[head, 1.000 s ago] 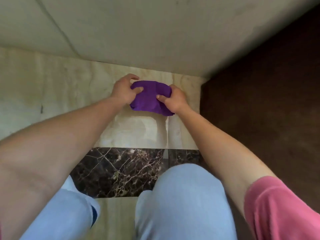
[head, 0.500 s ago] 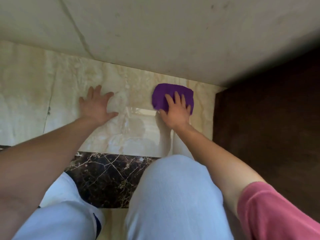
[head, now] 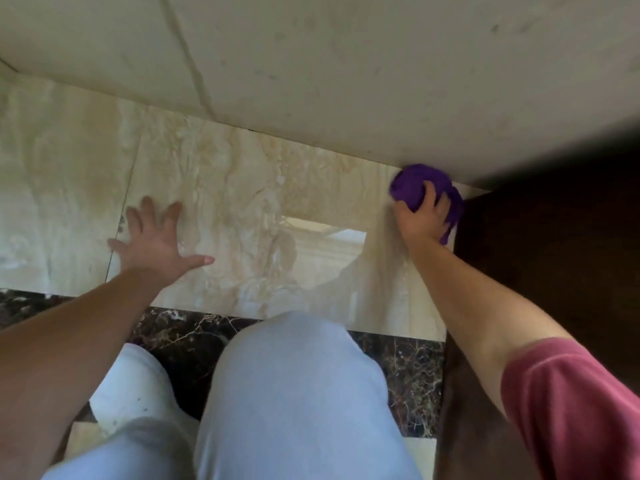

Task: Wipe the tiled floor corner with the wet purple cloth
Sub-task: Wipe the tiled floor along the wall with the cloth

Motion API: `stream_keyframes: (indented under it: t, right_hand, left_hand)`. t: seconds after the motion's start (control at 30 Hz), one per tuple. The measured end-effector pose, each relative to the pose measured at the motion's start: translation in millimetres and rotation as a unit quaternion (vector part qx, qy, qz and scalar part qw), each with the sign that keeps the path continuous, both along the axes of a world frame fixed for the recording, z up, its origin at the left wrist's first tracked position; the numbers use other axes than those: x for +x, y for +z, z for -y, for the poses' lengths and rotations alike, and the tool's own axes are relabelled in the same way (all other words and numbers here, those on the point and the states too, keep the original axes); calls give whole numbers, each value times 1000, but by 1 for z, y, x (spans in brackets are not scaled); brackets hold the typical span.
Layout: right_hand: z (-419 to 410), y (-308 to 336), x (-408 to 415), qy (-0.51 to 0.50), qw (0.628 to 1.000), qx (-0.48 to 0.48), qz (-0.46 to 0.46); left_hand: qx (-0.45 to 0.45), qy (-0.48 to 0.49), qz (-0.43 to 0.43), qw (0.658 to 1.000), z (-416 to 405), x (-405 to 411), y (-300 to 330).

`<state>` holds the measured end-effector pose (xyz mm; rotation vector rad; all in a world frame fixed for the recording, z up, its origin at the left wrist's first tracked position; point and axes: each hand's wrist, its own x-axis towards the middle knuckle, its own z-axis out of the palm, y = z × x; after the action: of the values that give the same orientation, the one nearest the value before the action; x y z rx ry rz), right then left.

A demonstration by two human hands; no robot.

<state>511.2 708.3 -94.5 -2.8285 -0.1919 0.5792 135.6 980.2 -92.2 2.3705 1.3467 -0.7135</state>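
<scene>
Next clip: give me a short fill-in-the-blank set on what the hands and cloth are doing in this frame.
1. The purple cloth is under the ____ hand.
2. The left hand lies flat with fingers ____ on the beige tile.
3. The cloth sits in the corner where the pale wall meets the ____ wooden panel.
4. The strip of floor by the knees is ____ marble.

Missing words: right; spread; dark; dark

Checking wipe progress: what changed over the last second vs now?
The left hand let go of the purple cloth and went left to lie flat, fingers spread, on the beige tile. The right hand kept the cloth, now bunched, and pushed it right into the corner beside the dark wood panel. The person stays kneeling.
</scene>
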Motion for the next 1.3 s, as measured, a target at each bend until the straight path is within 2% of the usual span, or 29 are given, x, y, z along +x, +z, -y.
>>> stream_keyframes:
  t: [0.1, 0.23, 0.3, 0.43, 0.63, 0.87, 1.13, 1.2, 1.3]
  right_hand:
    - [-43, -6, -34, 29, 999, 18, 11]
    - [-110, -8, -93, 154, 986, 55, 18]
    - [-155, -7, -124, 224, 972, 73, 5]
    - [-247, -8, -184, 360, 930, 75, -23]
    - [-387, -9, -251, 510, 857, 15, -69]
    - [-505, 10, -306, 561, 813, -59, -143]
    - [-529, 17, -322, 595, 790, -117, -87]
    - [-524, 20, -318, 617, 771, -136, -75]
    - [-505, 22, -330, 656, 738, -155, -36]
  left_hand:
    - [-9, 0, 21, 1000, -2, -6, -1]
    - [12, -36, 38, 999, -8, -24, 2]
    - [18, -24, 41, 999, -13, -44, 3]
    - [16, 43, 16, 999, -32, -97, 4]
    - [18, 165, 8, 986, -44, -188, 5]
    - [9, 289, 37, 957, -26, -225, -4]
    - [-37, 296, 59, 953, -33, -230, -4]
    - [-43, 298, 66, 951, -35, -235, 1]
    - [5, 337, 39, 941, -26, -252, 10]
